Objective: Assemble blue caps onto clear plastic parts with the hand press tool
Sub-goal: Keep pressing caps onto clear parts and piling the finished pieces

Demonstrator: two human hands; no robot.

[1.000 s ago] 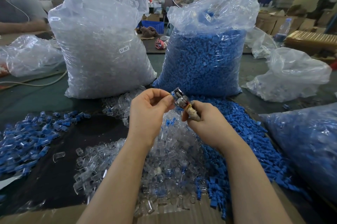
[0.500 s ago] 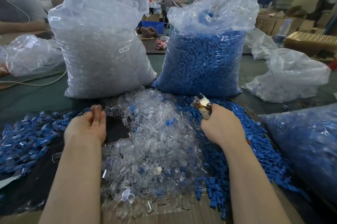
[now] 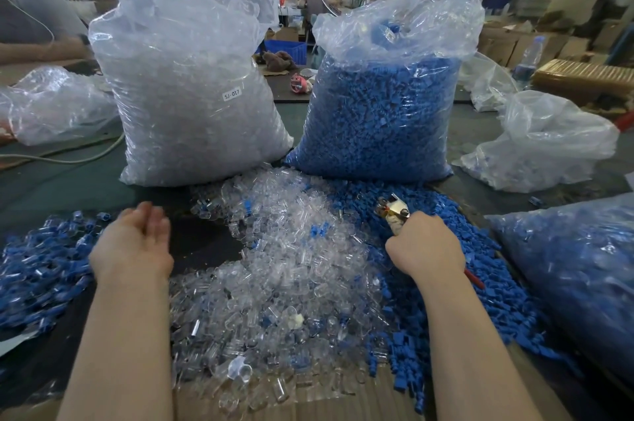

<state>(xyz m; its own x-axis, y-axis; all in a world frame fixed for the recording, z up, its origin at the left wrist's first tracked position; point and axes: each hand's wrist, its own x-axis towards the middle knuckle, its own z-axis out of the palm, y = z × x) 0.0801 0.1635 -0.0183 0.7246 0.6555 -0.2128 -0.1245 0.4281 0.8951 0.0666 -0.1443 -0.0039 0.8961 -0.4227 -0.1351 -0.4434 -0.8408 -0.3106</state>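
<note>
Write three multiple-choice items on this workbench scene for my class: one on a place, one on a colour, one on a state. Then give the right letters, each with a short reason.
1. Where do the finished capped parts lie?
A. beside the left hand
B. inside the clear-parts bag
C. on the cardboard boxes

2. What colour is the hand press tool's visible handle tip?
A. green
B. red
C. yellow

3. How is the left hand?
A. gripping the tool
B. pinching a cap
C. open, holding nothing

Answers: 1 A, the assembled pile lies left of that hand. 2 B, red shows behind the right hand. 3 C, its fingers are relaxed and empty.

Both forearms are bare to the frame edge, no sleeves, gloves or jewellery.
</note>
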